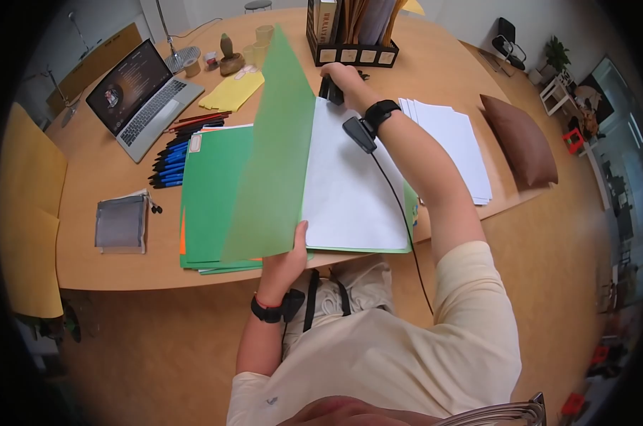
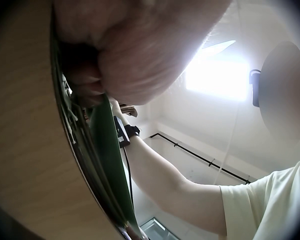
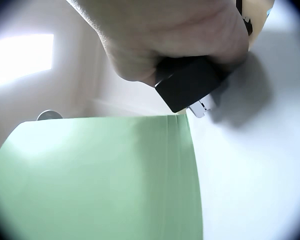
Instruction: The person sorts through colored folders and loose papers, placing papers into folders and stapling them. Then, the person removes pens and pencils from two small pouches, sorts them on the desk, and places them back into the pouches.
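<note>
One black stapler (image 1: 330, 91) is gripped by the right hand (image 1: 345, 79) at the far end of the green folder's (image 1: 275, 160) fold, the near end by the left hand (image 1: 286, 263).

A light-green sheet folder (image 1: 275, 156) lies open, cover raised above the left hand (image 1: 286, 261). White paper (image 1: 350, 184) lies flat inside. A black, blocky, metal-tipped tool (image 3: 190, 82) sits in the right hand (image 1: 346, 79).
</note>
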Action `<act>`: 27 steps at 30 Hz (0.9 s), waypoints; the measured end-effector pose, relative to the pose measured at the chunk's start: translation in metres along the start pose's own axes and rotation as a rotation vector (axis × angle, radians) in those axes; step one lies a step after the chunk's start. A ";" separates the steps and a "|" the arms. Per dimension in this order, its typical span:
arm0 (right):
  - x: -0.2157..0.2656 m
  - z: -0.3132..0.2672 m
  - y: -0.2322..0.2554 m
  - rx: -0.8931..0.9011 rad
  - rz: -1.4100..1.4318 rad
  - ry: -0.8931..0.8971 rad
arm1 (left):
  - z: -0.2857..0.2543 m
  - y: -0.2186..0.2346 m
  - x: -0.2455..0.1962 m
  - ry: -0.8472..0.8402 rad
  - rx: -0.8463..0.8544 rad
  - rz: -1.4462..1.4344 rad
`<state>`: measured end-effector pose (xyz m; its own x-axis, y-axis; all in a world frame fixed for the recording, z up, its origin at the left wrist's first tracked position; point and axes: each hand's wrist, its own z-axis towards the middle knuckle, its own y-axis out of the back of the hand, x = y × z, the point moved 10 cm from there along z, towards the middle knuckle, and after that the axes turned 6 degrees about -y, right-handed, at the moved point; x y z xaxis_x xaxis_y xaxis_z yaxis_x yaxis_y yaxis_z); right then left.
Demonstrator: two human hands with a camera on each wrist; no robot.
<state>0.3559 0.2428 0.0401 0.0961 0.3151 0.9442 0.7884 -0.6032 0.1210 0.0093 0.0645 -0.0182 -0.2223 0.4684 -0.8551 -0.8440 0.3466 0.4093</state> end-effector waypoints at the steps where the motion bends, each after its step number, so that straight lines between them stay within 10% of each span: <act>1: 0.003 0.007 0.005 0.011 -0.052 0.010 | 0.000 0.000 0.000 0.004 -0.001 -0.007; 8: 0.008 0.066 0.061 -0.032 -0.850 0.249 | -0.001 0.003 0.001 -0.012 -0.053 0.043; 15: -0.001 0.055 0.076 -0.071 -1.022 0.526 | -0.002 0.002 0.004 0.025 -0.018 0.028; 27: -0.007 0.053 0.059 -0.172 -1.351 0.511 | 0.000 0.004 0.000 0.018 -0.048 0.036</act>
<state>0.4339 0.2442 0.0244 -0.8970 0.4344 0.0823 0.0158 -0.1545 0.9879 0.0058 0.0660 -0.0167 -0.2611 0.4652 -0.8458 -0.8578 0.2902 0.4243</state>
